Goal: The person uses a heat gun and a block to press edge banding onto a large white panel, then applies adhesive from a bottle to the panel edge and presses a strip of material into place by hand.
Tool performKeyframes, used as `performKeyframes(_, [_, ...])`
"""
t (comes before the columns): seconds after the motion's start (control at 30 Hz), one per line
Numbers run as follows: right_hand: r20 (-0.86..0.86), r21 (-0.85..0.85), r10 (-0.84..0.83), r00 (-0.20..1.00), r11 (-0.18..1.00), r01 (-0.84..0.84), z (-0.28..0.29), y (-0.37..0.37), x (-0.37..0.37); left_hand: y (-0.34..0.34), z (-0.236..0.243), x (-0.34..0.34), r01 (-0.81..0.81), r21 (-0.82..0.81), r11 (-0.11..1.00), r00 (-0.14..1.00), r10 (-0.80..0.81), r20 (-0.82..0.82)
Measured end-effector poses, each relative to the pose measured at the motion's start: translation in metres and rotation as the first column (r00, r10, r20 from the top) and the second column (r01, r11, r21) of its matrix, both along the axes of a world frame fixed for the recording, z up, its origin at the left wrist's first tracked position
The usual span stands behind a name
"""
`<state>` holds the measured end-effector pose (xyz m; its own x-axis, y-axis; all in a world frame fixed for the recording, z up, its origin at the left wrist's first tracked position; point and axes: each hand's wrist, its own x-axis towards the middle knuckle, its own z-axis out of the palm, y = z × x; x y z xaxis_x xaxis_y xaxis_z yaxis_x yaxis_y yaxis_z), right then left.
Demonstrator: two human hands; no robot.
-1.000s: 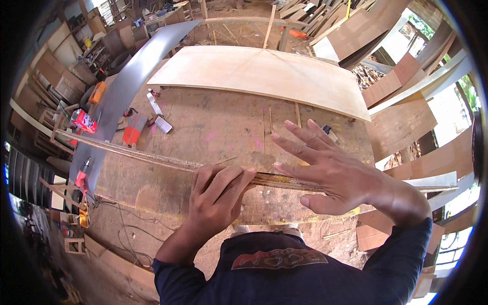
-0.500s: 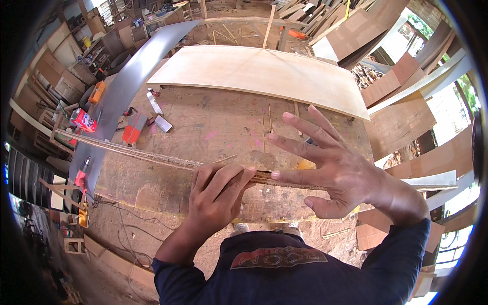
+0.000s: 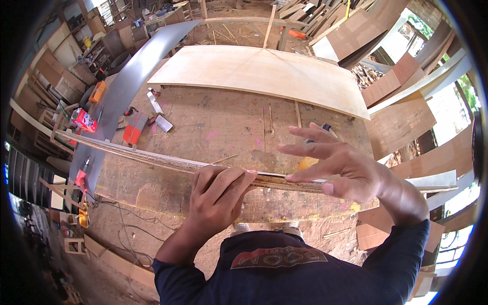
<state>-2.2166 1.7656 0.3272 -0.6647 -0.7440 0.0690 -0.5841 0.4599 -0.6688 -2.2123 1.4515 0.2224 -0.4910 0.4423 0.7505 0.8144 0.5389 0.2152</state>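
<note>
A long wooden panel (image 3: 152, 159) stands on edge across the near side of the workbench, its narrow layered edge facing up. My left hand (image 3: 216, 195) is closed over that edge near the middle, fingers bent over the top. To its right, my right hand (image 3: 335, 168) has its fingers apart. Its index fingertip touches the edge, where a dark gap shows between the layers. The thumb lies close to the near side of the edge. I see nothing held in the right hand.
A pale wooden board (image 3: 259, 73) lies across the far part of the workbench (image 3: 213, 122). At the left are a shiny metal sheet (image 3: 137, 66), an orange-and-grey tool (image 3: 134, 129), a small white box (image 3: 163, 123) and a red drill (image 3: 81, 175). Cables (image 3: 124, 223) run over the floor.
My right hand has turned and lowered, its thumb coming up toward the panel edge. The index fingertip has shifted slightly right. The panel has tilted a little; my left hand stays in place.
</note>
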Motion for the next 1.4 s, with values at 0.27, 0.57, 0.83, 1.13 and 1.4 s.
performKeyframes(0.27, [-0.13, 0.293, 0.074, 0.989, 0.956, -0.033, 0.008, -0.007, 0.006, 0.003, 0.002, 0.001, -0.036, -0.003, 0.999, 0.999, 0.036, 0.008])
performKeyframes(0.57, [-0.256, 0.337, 0.018, 0.967, 0.939, 0.072, 0.0, -0.006, 0.007, 0.005, 0.004, 0.0, -0.043, 0.003, 0.999, 0.999, 0.043, 0.009])
performKeyframes(0.83, [-0.093, -0.066, -0.059, 0.994, 0.996, 0.053, 0.009, -0.003, -0.001, 0.005, 0.002, -0.001, -0.04, 0.012, 0.999, 0.999, 0.039, 0.009])
performKeyframes(1.13, [0.088, -0.027, -0.075, 0.993, 0.997, 0.078, -0.01, 0.0, -0.005, 0.002, 0.0, -0.001, -0.011, -0.004, 1.0, 1.0, 0.011, 0.0])
performKeyframes(1.4, [0.586, -0.167, -0.056, 0.809, 0.968, 0.188, 0.005, -0.013, 0.006, 0.001, -0.001, -0.002, -0.004, 0.015, 1.0, 1.0, 0.004, -0.005])
